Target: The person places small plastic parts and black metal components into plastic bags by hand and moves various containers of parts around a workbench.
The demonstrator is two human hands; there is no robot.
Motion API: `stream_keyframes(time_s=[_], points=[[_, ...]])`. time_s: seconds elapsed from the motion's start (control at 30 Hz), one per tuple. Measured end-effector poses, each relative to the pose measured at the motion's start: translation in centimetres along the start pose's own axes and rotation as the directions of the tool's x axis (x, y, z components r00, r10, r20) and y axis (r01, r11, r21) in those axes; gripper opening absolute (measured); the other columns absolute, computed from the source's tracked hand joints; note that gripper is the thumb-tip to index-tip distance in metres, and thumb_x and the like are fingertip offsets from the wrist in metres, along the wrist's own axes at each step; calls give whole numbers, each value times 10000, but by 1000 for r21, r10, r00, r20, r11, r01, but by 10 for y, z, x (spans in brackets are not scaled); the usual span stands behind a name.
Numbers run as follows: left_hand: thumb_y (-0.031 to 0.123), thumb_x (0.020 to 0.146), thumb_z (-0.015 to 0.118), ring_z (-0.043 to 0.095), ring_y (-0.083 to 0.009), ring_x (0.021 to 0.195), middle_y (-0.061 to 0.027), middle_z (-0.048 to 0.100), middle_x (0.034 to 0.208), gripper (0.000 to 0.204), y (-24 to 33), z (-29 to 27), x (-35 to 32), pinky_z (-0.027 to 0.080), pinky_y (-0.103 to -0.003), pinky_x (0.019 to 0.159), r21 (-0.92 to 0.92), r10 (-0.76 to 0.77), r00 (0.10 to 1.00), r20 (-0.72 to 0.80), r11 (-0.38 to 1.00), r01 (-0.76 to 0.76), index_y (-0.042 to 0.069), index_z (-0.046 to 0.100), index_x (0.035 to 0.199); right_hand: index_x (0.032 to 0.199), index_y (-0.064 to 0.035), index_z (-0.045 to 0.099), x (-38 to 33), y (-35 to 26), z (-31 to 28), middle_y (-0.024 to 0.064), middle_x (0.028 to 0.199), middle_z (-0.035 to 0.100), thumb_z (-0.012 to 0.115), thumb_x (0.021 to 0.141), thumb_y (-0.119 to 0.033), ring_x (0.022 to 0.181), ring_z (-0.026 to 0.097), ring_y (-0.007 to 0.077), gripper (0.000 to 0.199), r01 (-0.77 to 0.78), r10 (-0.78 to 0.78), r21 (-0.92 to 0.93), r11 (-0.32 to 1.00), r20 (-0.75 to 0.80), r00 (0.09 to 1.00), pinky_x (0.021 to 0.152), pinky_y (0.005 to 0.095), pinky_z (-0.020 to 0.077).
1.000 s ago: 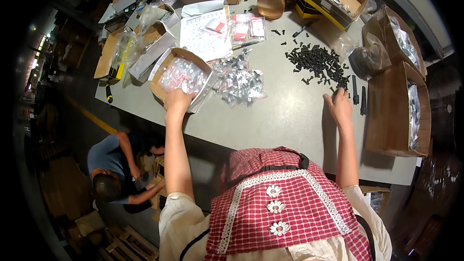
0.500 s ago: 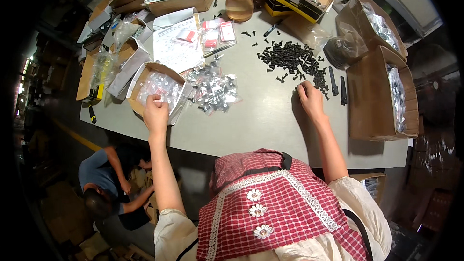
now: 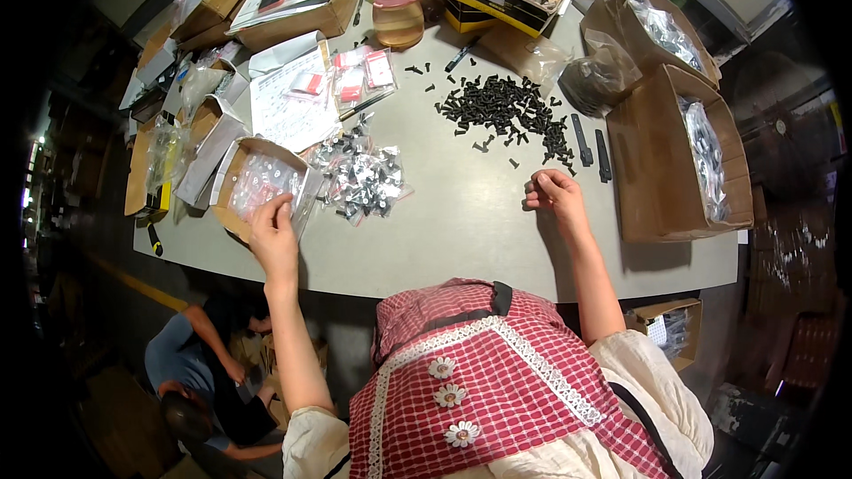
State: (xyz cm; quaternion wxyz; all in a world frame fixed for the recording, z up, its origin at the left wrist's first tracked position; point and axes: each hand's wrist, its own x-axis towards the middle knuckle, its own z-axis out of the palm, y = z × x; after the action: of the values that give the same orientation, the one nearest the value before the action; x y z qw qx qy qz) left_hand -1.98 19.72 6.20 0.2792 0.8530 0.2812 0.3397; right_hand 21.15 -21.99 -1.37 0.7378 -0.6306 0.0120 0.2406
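Note:
My left hand (image 3: 274,232) is over the near right side of an open cardboard box (image 3: 232,223) of small clear plastic bags (image 3: 264,179). Thumb and fingers are pinched together there; what they hold, if anything, is too small to make out. To the right, my right hand (image 3: 557,195) hovers just on the near side of a loose pile of black screws (image 3: 501,106). Its fingers are curled with thumb against index, and their contents are hidden. Between the hands lies a heap of clear bags with small metal and dark parts (image 3: 362,179).
Two black strips (image 3: 603,156) lie right of the screws, beside a large carton (image 3: 657,177) of bagged parts. Farther back stand a pink-lidded jug (image 3: 398,13), a marked sheet (image 3: 288,102) and red-and-white packets (image 3: 364,71). Another person (image 3: 200,359) crouches below, left of the table.
My view has swung a little to the right. My right hand has drawn back from the screws' near edge, its fingers curling. The left hand has slid back toward the box's near edge.

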Motion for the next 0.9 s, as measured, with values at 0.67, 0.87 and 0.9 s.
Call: stream_keyframes(time_s=[0.67, 0.87, 0.9], points=[[142, 885, 725, 589, -308, 663, -123, 600, 701, 204, 54, 69, -95, 450, -412, 601, -74, 155, 911, 382, 988, -137, 27, 589, 787, 835, -32, 602, 19, -33, 29, 41, 667, 607, 585, 1000, -234, 553, 633, 145, 262, -132, 151, -178, 975, 103, 983, 489, 282, 515], [115, 918, 680, 602, -323, 711, -124, 626, 740, 152, 63, 78, -101, 465, -428, 666, -190, 115, 936, 332, 980, -53, 17, 607, 826, 879, -47, 607, 37, -19, 18, 13, 656, 574, 576, 1011, -229, 557, 610, 132, 226, -15, 25, -203, 979, 44, 999, 510, 259, 489], [106, 916, 675, 604, -321, 723, -124, 632, 759, 119, 61, 80, -102, 469, -424, 677, -200, 132, 942, 308, 977, -71, 16, 626, 855, 896, -42, 611, 36, -19, 19, 19, 675, 582, 574, 1010, -220, 583, 620, 134, 214, -15, 23, -151, 988, 49, 999, 536, 261, 499]])
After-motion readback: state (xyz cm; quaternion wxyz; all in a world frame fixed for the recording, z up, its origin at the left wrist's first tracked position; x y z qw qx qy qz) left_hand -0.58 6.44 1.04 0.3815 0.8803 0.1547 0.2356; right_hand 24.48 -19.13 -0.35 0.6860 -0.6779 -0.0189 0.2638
